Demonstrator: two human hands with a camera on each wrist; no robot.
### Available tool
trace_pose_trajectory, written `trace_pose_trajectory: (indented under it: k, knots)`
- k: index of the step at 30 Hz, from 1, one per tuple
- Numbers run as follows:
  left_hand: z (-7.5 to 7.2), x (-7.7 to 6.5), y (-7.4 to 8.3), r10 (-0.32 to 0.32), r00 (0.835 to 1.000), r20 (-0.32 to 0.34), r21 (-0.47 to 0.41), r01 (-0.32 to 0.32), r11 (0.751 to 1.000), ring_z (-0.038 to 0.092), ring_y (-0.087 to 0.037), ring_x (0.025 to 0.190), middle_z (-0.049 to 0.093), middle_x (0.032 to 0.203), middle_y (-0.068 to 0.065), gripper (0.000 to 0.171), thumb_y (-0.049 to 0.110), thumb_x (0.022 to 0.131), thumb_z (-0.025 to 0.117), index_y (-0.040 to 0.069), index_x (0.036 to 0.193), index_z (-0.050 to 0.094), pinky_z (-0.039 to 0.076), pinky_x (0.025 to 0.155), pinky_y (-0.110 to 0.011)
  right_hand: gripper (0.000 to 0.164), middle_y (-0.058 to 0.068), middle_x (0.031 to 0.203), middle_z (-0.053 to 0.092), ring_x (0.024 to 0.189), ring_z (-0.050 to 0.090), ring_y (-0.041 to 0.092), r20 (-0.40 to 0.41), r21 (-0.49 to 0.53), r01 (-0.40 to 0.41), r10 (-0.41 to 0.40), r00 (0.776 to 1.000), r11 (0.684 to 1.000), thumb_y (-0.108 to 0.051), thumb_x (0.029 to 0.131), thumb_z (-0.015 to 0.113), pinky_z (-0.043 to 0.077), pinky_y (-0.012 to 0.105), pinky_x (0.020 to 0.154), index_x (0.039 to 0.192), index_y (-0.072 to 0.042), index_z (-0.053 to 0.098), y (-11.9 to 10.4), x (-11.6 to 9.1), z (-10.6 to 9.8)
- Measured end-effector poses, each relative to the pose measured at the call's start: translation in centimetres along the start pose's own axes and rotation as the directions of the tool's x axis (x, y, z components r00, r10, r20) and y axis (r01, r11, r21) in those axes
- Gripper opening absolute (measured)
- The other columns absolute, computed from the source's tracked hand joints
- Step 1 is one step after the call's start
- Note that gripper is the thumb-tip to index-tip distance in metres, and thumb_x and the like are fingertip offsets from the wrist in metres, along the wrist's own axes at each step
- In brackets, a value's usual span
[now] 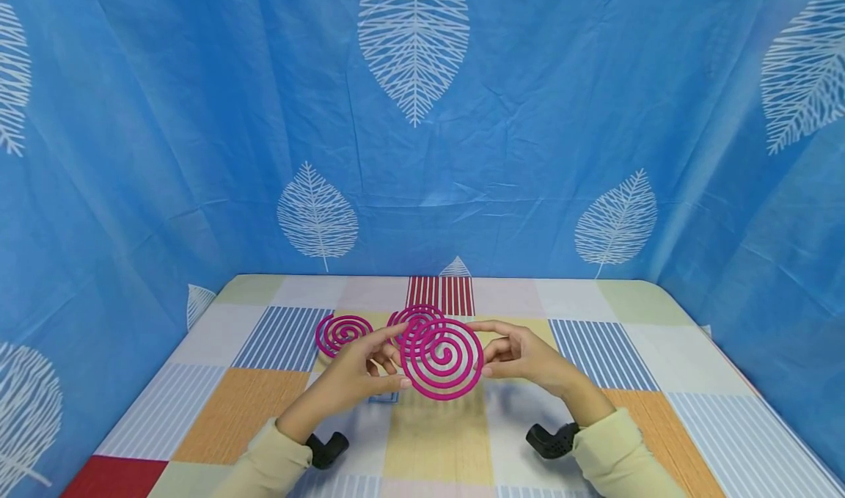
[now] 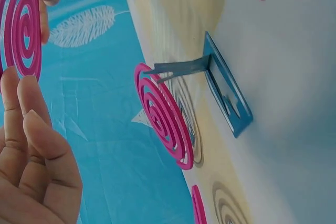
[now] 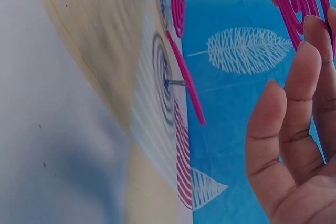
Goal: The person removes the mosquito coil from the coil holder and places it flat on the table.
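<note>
Two hands, one pink coil: a person in pale sleeves [image 1: 267, 454] steadies the coil [image 1: 446, 361] in midair above a patchwork-covered counter [image 1: 442, 447], the left hand [image 1: 356, 370] and right hand [image 1: 528, 353] set apart on opposite sides, thumbs and forefingers at its rim. Behind it, two more coils stand raised off the counter — the left coil [image 1: 345, 333] set apart to one side, the middle coil [image 1: 416, 320] partly hidden by the one being held. In the right-wrist view, a metal support shows behind one of them.

By the look of it, the work is past halfway: two coils appear to be in place and the third is in the hands, not yet set down. A blue stand [image 2: 206, 62] on the counter, close to the left hand, appears to carry no coil, though its arm overlaps one in the left-wrist view.

No brand, label or writing can be read — not on the coils, the stand or the black wrist devices [image 1: 553, 441]. White leaf prints on the blue curtain [image 1: 528, 116] and the cloth's stripes are the only markings that show.
</note>
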State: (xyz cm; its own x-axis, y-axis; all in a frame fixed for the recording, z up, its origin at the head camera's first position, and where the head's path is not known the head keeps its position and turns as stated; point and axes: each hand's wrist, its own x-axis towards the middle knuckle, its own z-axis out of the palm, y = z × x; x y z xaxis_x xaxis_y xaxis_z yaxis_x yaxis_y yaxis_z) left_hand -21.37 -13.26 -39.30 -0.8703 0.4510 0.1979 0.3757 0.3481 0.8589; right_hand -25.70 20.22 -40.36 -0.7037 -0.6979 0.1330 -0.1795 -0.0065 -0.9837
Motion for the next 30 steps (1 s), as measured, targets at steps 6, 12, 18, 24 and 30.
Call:
trace_pose_trajectory:
  k: [6, 12, 18, 24, 30]
  knots:
    - [0.4, 0.5, 0.1, 0.020, 1.000, 0.002, 0.006, -0.020, 1.000, 0.067, -0.011, 0.088, 0.067, 0.099, -0.007, 0.076, 0.010, 0.094, 0.086, -0.003, 0.159, 0.049, 0.054, 0.072, -0.025, 0.070, -0.001, 0.102, 0.079, 0.095, 0.074, 0.012, 0.015, 0.001, 0.028, -0.028, 0.999, 1.000, 0.003, 0.099, 0.074, 0.060, 0.026, 0.084, 0.157, 0.016, 0.037, -0.2, -0.4, -0.6]
    - [0.8, 0.9, 0.2, 0.041, 0.999, 0.007, 0.002, -0.041, 0.999, 0.066, -0.010, 0.087, 0.069, 0.099, -0.011, 0.077, 0.009, 0.093, 0.086, -0.003, 0.159, 0.049, 0.052, 0.072, -0.025, 0.072, -0.002, 0.100, 0.079, 0.093, 0.073, 0.013, 0.013, -0.009, 0.030, -0.030, 0.999, 1.000, 0.004, 0.097, 0.075, 0.061, 0.028, 0.085, 0.157, 0.016, 0.037, -0.4, -0.7, -1.0]
    - [1.4, 1.4, 0.3, 0.052, 0.999, -0.009, 0.005, -0.052, 0.999, 0.066, -0.008, 0.086, 0.069, 0.099, -0.013, 0.078, 0.009, 0.092, 0.087, -0.003, 0.159, 0.049, 0.052, 0.071, -0.024, 0.071, -0.001, 0.102, 0.079, 0.096, 0.074, 0.014, 0.003, -0.015, 0.040, -0.040, 0.999, 0.999, 0.005, 0.098, 0.074, 0.061, 0.029, 0.087, 0.156, 0.017, 0.036, -0.6, -1.1, -1.5]
    - [2.0, 1.9, 0.7, 0.045, 0.999, -0.010, 0.002, -0.045, 0.999, 0.065, -0.008, 0.086, 0.069, 0.099, -0.014, 0.078, 0.008, 0.092, 0.087, -0.001, 0.160, 0.049, 0.051, 0.071, -0.024, 0.071, -0.001, 0.103, 0.079, 0.098, 0.074, 0.015, 0.006, -0.006, 0.036, -0.036, 0.999, 0.999, 0.006, 0.098, 0.073, 0.061, 0.030, 0.089, 0.157, 0.016, 0.035, -0.7, -1.6, -2.1]
    - [2.5, 2.4, 0.8, 0.046, 0.999, -0.014, -0.015, -0.046, 0.999, 0.065, -0.009, 0.086, 0.069, 0.101, -0.014, 0.078, 0.009, 0.092, 0.087, 0.000, 0.160, 0.050, 0.050, 0.072, -0.023, 0.071, -0.001, 0.104, 0.079, 0.099, 0.074, 0.015, -0.004, -0.018, 0.036, -0.036, 0.999, 0.999, 0.006, 0.098, 0.073, 0.061, 0.030, 0.090, 0.157, 0.016, 0.034, -0.7, -2.0, -2.6]
